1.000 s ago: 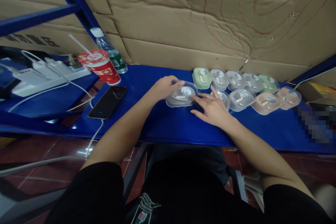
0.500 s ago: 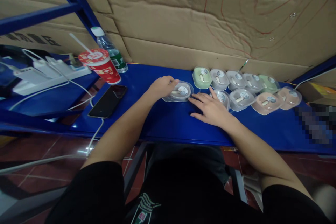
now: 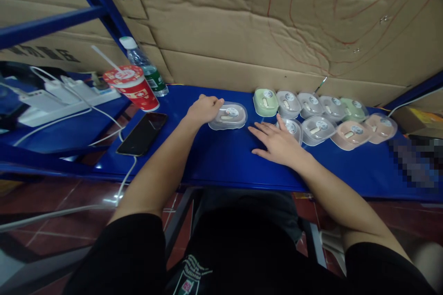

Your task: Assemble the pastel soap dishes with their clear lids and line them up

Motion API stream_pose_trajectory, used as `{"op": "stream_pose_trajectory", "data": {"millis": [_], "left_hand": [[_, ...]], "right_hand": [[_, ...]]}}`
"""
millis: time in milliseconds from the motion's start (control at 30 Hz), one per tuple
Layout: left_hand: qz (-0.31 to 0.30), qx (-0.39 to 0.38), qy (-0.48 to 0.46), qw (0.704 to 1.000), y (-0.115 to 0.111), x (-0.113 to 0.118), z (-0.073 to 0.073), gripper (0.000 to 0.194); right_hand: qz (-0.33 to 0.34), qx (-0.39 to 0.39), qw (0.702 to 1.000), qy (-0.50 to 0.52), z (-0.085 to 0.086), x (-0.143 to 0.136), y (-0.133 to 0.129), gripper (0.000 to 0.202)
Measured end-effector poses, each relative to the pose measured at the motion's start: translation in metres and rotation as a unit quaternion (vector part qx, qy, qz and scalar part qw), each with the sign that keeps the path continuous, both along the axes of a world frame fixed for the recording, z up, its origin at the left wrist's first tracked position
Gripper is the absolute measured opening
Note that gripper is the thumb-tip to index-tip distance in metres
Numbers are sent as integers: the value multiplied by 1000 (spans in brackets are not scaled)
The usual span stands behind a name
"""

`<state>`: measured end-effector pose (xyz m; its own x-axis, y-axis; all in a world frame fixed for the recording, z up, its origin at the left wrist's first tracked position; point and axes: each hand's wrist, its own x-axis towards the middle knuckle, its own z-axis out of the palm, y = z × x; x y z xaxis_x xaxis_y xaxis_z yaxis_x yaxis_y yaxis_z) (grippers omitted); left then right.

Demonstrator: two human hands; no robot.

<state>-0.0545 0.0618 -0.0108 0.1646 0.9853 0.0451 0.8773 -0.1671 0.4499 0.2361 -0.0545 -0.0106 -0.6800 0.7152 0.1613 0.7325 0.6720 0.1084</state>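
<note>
A grey lidded container [image 3: 231,115] with a clear cover and a round sticker sits on the blue table. My left hand [image 3: 205,109] grips its left end, thumb on the upper edge; the lower fingers are partly hidden. My right hand [image 3: 275,140] lies with fingers spread, palm down, beside another grey container [image 3: 293,130] that it partly covers. Beyond it a green container [image 3: 266,102] leads a back row of several similar ones. In the front row are a larger grey container [image 3: 318,130] and a pink container [image 3: 350,134].
A red paper cup [image 3: 136,94] with a straw and a water bottle [image 3: 152,76] stand at the back left. A black phone [image 3: 142,133] lies near a white cable. Cardboard [image 3: 221,32] walls the table's far side. A power strip [image 3: 69,108] lies on the left.
My left hand has shifted left with the grey container, widening the space between it and my right hand. The right hand stays almost still.
</note>
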Motion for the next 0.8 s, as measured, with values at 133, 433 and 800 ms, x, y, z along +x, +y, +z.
{"op": "stream_pose_trajectory", "data": {"millis": [133, 433, 800], "left_hand": [[20, -29, 41, 999, 1, -2, 2, 56], [13, -74, -8, 997, -2, -5, 4, 51], [11, -57, 42, 997, -15, 14, 10, 45]], "right_hand": [[-2, -2, 1000, -6, 1, 0, 0, 68], [-2, -1, 1000, -9, 1, -1, 0, 70], [1, 9, 1000, -4, -1, -1, 0, 66]]}}
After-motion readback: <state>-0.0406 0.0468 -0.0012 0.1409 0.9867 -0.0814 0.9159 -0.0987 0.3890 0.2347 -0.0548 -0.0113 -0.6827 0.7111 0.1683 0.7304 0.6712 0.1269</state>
